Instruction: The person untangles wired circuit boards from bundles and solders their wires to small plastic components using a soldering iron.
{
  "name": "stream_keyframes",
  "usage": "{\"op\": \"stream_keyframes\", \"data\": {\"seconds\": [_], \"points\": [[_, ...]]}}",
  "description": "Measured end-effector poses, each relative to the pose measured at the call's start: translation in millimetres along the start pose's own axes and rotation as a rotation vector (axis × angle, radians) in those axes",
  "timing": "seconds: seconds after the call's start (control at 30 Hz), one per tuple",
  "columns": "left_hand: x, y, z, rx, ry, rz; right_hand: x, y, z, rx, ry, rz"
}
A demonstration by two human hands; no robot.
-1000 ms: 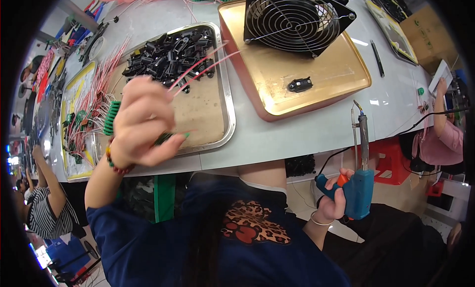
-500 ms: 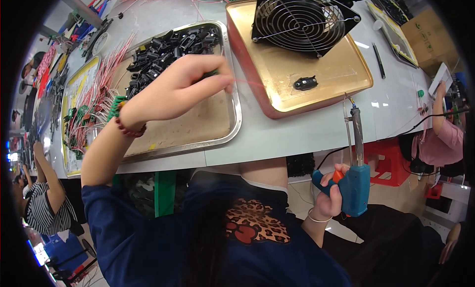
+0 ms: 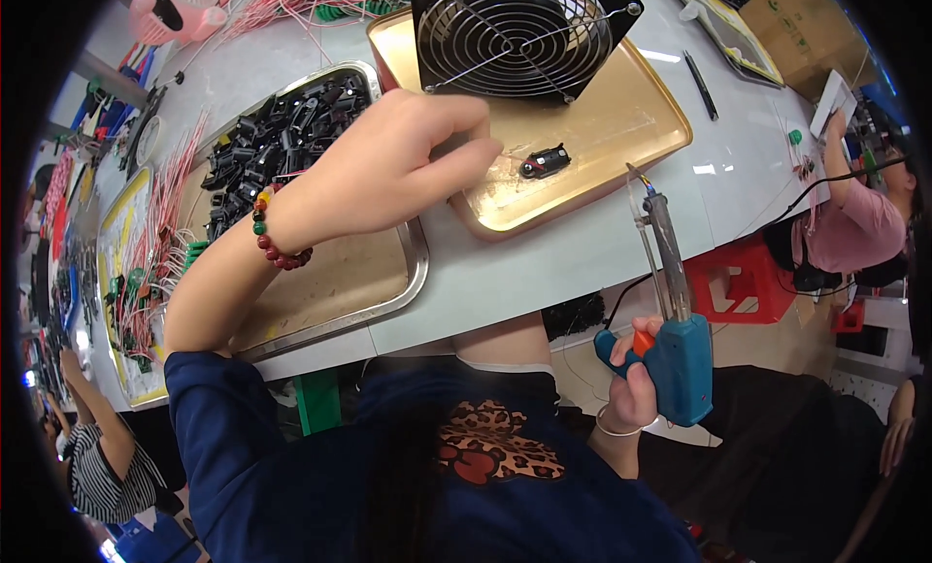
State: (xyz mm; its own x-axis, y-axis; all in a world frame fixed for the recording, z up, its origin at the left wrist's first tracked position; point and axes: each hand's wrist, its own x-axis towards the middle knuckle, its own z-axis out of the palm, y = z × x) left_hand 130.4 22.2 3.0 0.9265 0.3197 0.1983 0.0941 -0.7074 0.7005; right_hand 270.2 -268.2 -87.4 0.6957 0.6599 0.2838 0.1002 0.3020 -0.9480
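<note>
My left hand point(image 3: 388, 170) reaches over the gold tray point(image 3: 621, 126), thumb and forefinger pinched together just left of a small black part point(image 3: 544, 162). The thin red wire it carried is hidden by the fingers. A bead bracelet point(image 3: 275, 235) sits on that wrist. My right hand point(image 3: 631, 388) is below the table edge and grips a blue soldering gun point(image 3: 680, 354). The gun's long metal tip point(image 3: 643, 189) points up to the tray's front right corner.
A black wire-guard fan point(image 3: 519, 29) stands at the back of the gold tray. To the left, a silver tray point(image 3: 417, 272) holds several black parts point(image 3: 282, 141). Red wires point(image 3: 146, 262) lie far left. A person in pink point(image 3: 864, 228) sits right by a red stool point(image 3: 738, 281).
My left hand has moved right from the silver tray, with the wire, to the gold tray beside the black part. The soldering gun has stayed about where it was.
</note>
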Motion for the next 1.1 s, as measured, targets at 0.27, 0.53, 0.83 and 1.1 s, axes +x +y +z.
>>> {"op": "stream_keyframes", "data": {"seconds": [0.27,0.53,0.83,1.1], "points": [[3,1,3,-0.301,-0.019,-0.054,2,-5,10,-0.072,-0.046,-0.046],[-15,4,-12,-0.302,-0.107,-0.083,4,-2,14,-0.036,-0.058,-0.014],[-18,11,-14,-0.168,-0.054,-0.049,0,-2,12,-0.033,-0.054,-0.02],[-19,9,-9,0.003,-0.028,-0.149,-5,1,4,-0.038,-0.07,-0.029]]}}
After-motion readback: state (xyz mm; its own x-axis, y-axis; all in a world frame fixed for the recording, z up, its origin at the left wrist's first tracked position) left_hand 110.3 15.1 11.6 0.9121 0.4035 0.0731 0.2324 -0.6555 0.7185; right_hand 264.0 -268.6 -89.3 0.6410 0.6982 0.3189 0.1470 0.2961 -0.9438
